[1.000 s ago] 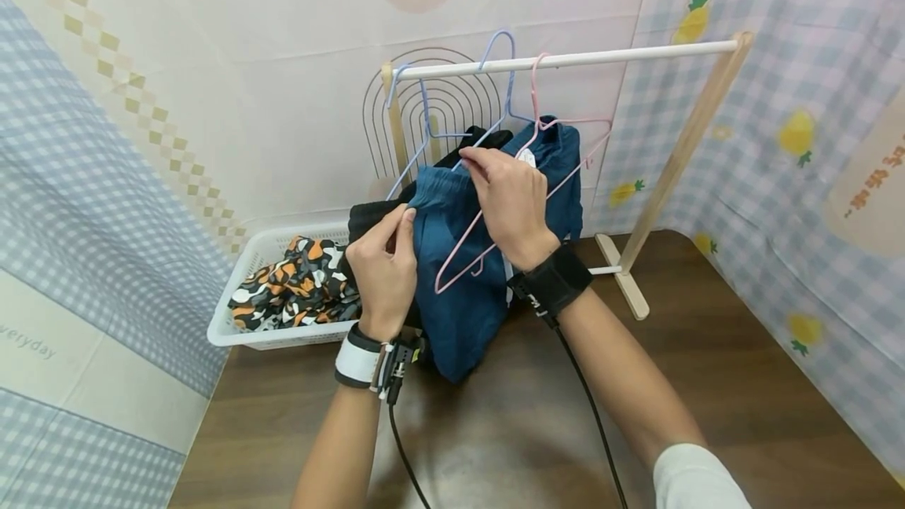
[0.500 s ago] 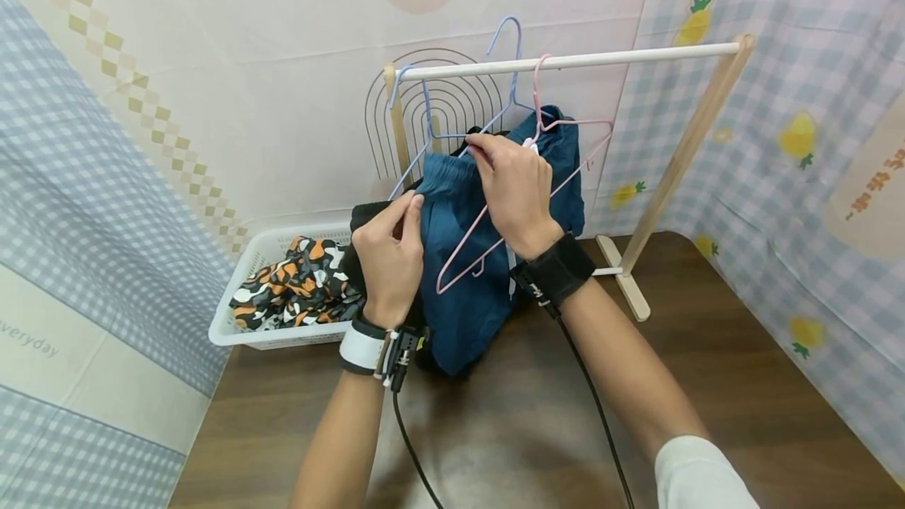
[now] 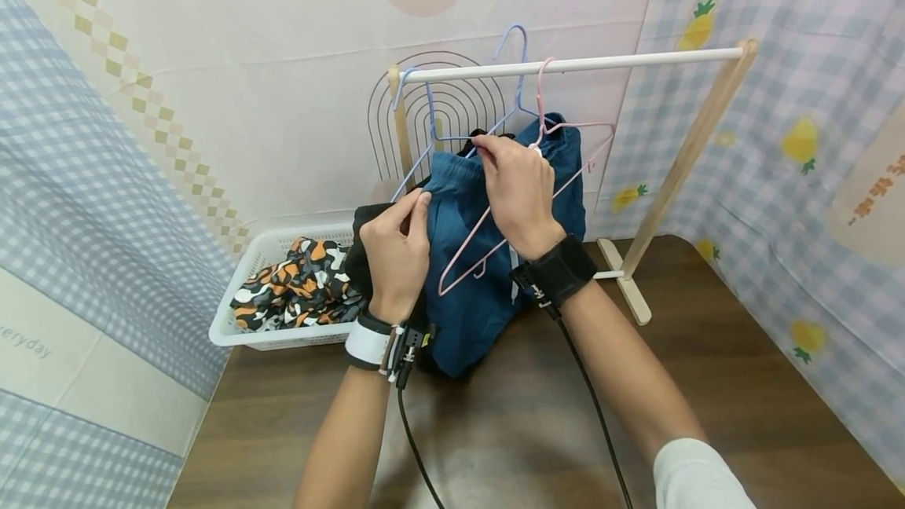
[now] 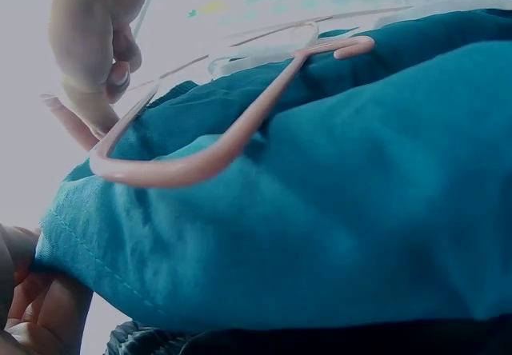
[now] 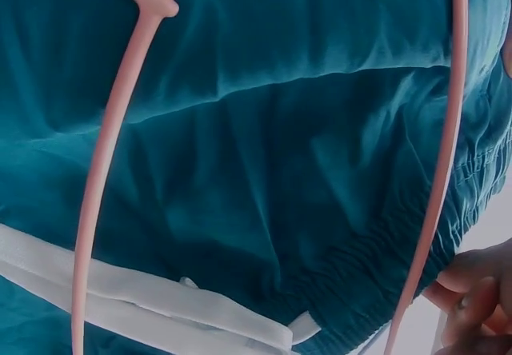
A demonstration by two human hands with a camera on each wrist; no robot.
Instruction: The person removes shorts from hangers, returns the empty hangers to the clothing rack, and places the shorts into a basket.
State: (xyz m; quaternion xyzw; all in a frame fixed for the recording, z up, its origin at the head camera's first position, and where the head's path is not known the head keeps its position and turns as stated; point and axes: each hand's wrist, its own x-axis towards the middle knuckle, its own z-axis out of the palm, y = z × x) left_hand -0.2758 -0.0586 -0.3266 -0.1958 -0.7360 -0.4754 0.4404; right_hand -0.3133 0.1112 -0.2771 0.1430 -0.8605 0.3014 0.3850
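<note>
Blue shorts (image 3: 467,258) with a gathered elastic waistband and a white drawstring (image 5: 144,299) are held up in front of the rack. My left hand (image 3: 397,254) pinches the left end of the waistband. A short way above and to the right, my right hand (image 3: 519,191) pinches the waistband's upper edge beside a blue hanger (image 3: 522,85). That hanger's lower part is hidden by the shorts and hand; its hook stands above the rail. A pink hanger (image 3: 463,246) hangs in front of the shorts and crosses below my right hand.
A white rail (image 3: 650,60) runs on wooden posts. Another blue hanger (image 3: 432,112) hangs at its left end, near black cloth (image 3: 364,226). A white basket (image 3: 229,332) holds a camouflage-patterned garment (image 3: 297,285) on the brown table (image 3: 269,415).
Both hands have shifted slightly up and to the right with the shorts. The blue hanger's hook rose above the rail, then dropped a little and moved right. The pink hanger stayed nearly still.
</note>
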